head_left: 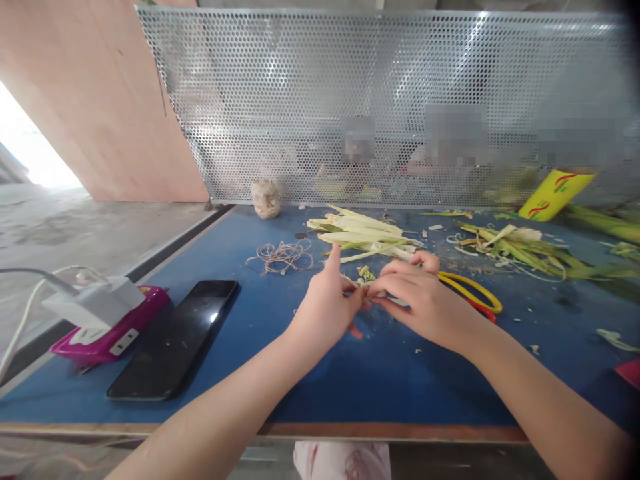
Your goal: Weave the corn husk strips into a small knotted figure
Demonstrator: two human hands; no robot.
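Observation:
Above the blue table, my left hand [327,293] and my right hand [423,297] meet with fingertips pinched together. Between them is a small pale plant piece with a yellow-green, crumpled tip [367,274]; my fingers cover most of it. My left thumb points upward. Just beyond my hands lies a pile of pale green corn husk leaves [363,232]. Scissors with yellow and red handles [477,293] lie partly hidden behind my right hand. A loose tangle of thin brown string [283,257] rests left of the husks.
A black phone [175,340] and a magenta power strip [120,327] with a white plug lie at left. A wrapped roll [265,199] stands by the perforated metal screen [300,100]. More green strips [530,250] and a yellow packet [555,195] are at right. People sit behind the screen.

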